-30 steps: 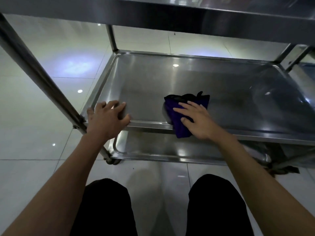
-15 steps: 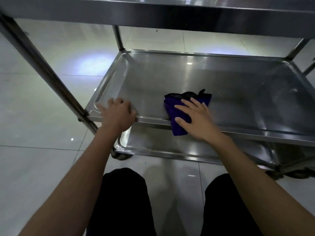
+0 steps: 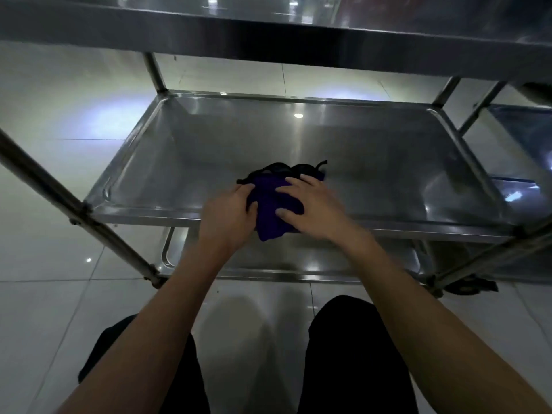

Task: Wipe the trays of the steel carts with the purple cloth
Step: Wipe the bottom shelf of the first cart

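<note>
The purple cloth, bunched with a dark edge at its far side, lies over the front rim of the steel cart's middle tray and hangs a little below it. My left hand grips the cloth's left side, fingers and thumb curled on the fabric. My right hand lies flat on the cloth's right side with its fingers spread. Above, the top tray spans the view. Below, part of the bottom tray shows.
Slanted steel posts frame the cart at left and right. A second cart's tray stands at the far right. A caster wheel sits at the lower right corner. My knees in dark trousers are over the glossy white tile floor.
My left hand has left the tray's front left rim and moved right onto the cloth, taking hold of it. My right hand stays on the cloth.
</note>
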Demonstrator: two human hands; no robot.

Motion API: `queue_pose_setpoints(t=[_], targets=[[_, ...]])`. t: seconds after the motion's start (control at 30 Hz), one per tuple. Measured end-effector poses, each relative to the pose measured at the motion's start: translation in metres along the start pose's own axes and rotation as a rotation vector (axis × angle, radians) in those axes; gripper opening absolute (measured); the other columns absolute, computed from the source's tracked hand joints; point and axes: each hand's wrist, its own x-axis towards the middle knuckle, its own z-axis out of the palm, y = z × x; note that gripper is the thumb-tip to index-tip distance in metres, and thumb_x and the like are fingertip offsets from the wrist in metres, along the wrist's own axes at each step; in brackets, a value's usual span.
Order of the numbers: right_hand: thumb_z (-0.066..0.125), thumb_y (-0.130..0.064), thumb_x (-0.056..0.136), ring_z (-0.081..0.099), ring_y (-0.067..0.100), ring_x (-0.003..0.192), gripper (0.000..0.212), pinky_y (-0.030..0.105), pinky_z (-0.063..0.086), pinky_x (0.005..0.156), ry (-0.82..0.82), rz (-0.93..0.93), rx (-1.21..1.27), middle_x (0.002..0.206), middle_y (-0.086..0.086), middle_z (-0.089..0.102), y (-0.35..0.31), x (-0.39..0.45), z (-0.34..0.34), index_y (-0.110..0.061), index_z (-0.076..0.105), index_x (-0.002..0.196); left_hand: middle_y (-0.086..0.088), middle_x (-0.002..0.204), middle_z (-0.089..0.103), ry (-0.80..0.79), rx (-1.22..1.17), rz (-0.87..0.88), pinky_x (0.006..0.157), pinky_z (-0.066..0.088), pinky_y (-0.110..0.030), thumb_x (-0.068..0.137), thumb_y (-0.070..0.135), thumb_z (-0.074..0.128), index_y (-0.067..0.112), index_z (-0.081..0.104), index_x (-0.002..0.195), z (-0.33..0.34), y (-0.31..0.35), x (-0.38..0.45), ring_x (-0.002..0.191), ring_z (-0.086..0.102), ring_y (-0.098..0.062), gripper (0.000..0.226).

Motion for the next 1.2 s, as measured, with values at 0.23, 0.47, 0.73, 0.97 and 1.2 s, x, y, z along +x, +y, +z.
queue_pose_setpoints(t=[0.23,0.47,0.73,0.97,1.2], targets=[[0.029,-0.079,0.092,-0.004,0.027,0.155,0.070,0.059,-0.017,0.118,-0.123,-0.076,-0.197,0.169,-0.006,0.007,-0.026,0.028,0.020,-0.047,0.026,0.154,0.007,0.099,0.064,0.093,-0.158,-0.157,0.073,0.051,-0.037,0.097,0.012,0.055,0.023,0.056,0.112,0.006,-0.030,-0.009,0.089,0.065,-0.019,0.019],[0.041,-0.053,0.099,0.012,0.024,0.152,0.048,0.056,-0.010,0.122,-0.012,-0.029,-0.114,0.164,-0.010,0.026,-0.021,0.027,0.024,-0.047,0.043,0.147,-0.002,0.104,0.062,0.048,0.071,-0.060,0.061,0.034,-0.033,0.091,0.011,0.054,0.016,0.058,0.094,0.005,-0.026,-0.011,0.067,0.052,-0.020,0.007],[0.042,-0.050,0.101,0.010,0.020,0.153,0.048,0.052,-0.010,0.121,0.041,0.064,-0.097,0.164,-0.010,0.026,0.010,0.010,0.010,-0.046,0.041,0.148,-0.005,0.109,0.062,-0.090,0.237,-0.032,0.085,0.045,-0.045,0.098,0.033,0.048,0.013,0.064,0.104,0.007,0.023,0.009,0.102,0.056,-0.028,0.026],[0.042,-0.045,0.103,0.009,0.019,0.154,0.046,0.052,-0.008,0.123,0.086,0.202,-0.089,0.164,-0.010,0.025,0.082,-0.033,-0.032,-0.043,0.042,0.149,-0.011,0.118,0.060,-0.109,0.241,0.048,0.090,0.044,-0.048,0.095,0.032,0.051,0.013,0.063,0.107,0.025,0.066,0.022,0.111,0.052,-0.033,0.026],[0.042,-0.042,0.103,0.015,0.025,0.152,0.047,0.053,-0.004,0.122,0.148,0.426,-0.158,0.164,-0.004,0.028,0.171,-0.088,-0.074,-0.038,0.042,0.150,-0.009,0.110,0.058,-0.172,0.221,0.145,0.088,0.049,-0.051,0.091,0.035,0.049,0.016,0.067,0.100,0.074,0.136,0.020,0.106,0.053,-0.034,0.028]])
